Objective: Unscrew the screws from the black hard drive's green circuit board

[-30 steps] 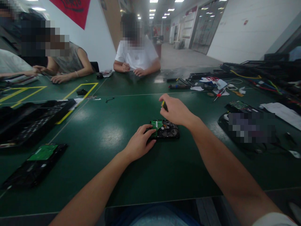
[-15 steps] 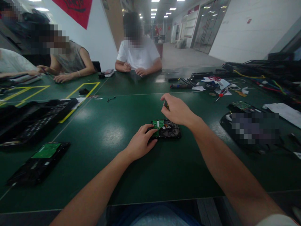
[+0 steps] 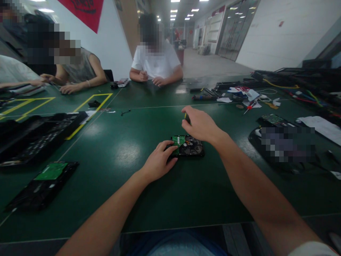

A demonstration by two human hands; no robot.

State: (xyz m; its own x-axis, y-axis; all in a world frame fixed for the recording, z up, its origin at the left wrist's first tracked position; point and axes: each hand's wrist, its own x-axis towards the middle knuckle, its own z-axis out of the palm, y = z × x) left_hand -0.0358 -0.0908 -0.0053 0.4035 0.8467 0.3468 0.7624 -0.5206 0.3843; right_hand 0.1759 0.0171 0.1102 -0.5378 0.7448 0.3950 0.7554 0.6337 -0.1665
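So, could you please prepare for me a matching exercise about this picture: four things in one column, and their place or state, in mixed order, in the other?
Column one
1. left hand
2. right hand
3. red-handled screwdriver
4. red sign

Column two
A. lying on the table, to the right of both hands
B. placed on the device in the middle
C. up on the wall
D. holding a black-and-yellow handle

Pairs: 1-B, 2-D, 3-A, 4-C

the green tabletop (image 3: pixel 96 202) is smooth and glossy; the dark device (image 3: pixel 195 147) looks metallic; the white sheet (image 3: pixel 323 128) at right, papery.
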